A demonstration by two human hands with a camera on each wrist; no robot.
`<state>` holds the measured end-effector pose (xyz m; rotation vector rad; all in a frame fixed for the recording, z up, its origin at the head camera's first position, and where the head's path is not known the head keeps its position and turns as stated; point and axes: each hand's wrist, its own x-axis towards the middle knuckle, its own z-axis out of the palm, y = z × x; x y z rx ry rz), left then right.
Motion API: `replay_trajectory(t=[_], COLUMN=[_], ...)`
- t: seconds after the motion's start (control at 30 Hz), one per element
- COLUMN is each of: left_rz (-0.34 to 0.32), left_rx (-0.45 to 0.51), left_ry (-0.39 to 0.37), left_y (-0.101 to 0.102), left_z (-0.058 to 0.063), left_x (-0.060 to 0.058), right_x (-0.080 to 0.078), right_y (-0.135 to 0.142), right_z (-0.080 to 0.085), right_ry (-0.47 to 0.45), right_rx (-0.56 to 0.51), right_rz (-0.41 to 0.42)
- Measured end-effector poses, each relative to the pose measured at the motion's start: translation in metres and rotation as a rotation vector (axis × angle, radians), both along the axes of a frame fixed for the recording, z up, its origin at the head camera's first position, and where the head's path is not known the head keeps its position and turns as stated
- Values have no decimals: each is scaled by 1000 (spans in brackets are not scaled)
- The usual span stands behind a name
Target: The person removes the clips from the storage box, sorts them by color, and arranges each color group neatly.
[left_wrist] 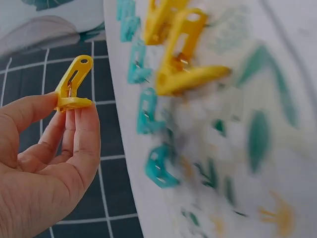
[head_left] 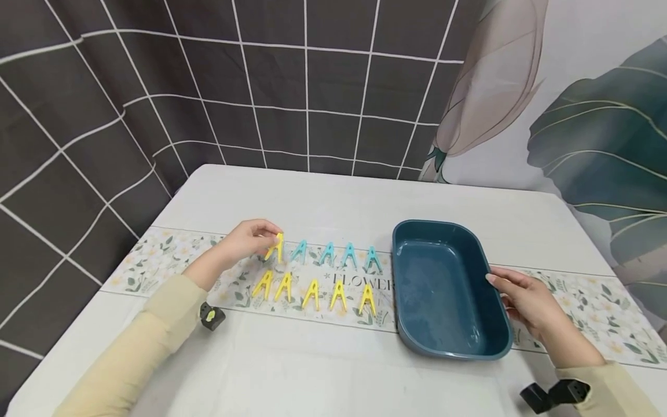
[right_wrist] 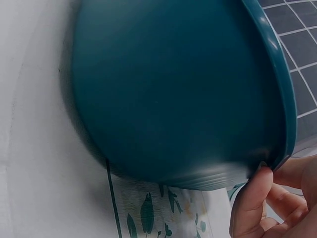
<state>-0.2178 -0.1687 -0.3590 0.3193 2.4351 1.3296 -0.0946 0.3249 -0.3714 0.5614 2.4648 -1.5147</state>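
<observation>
Between thumb and fingertips my left hand (head_left: 251, 238) pinches a yellow clothespin (left_wrist: 74, 87), raised off the table in the left wrist view. To its right, several light blue clothespins (head_left: 327, 253) lie in a row. Nearer to me runs a second row, of yellow clothespins (head_left: 311, 294). My right hand (head_left: 528, 298) grips the right rim of a dark blue rectangular basin (head_left: 438, 289), thumb at the edge and other fingers outside, partly hidden by the wall. Nothing lies inside the basin.
A white table (head_left: 292, 359) carries a floral printed strip (head_left: 172, 260) with lettering across its middle. Behind hangs a dark cloth with white grid lines (head_left: 333, 81), and a leaf-patterned curtain (head_left: 604, 127) is at the right.
</observation>
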Motion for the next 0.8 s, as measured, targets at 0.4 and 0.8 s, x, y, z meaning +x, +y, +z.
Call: replay_trajectory(t=[0.4,0.8], left_rz=[92,100], left_rx=[-24,-101], left_ry=[-82,-137], left_y=[-30,-47], left_z=[-14,-23], left_x=[12,22], right_x=[-1,0], right_y=[-1,-2], right_z=[1,0], right_ry=[-16,13], right_rx=[25,32], right_rz=[-4,-7])
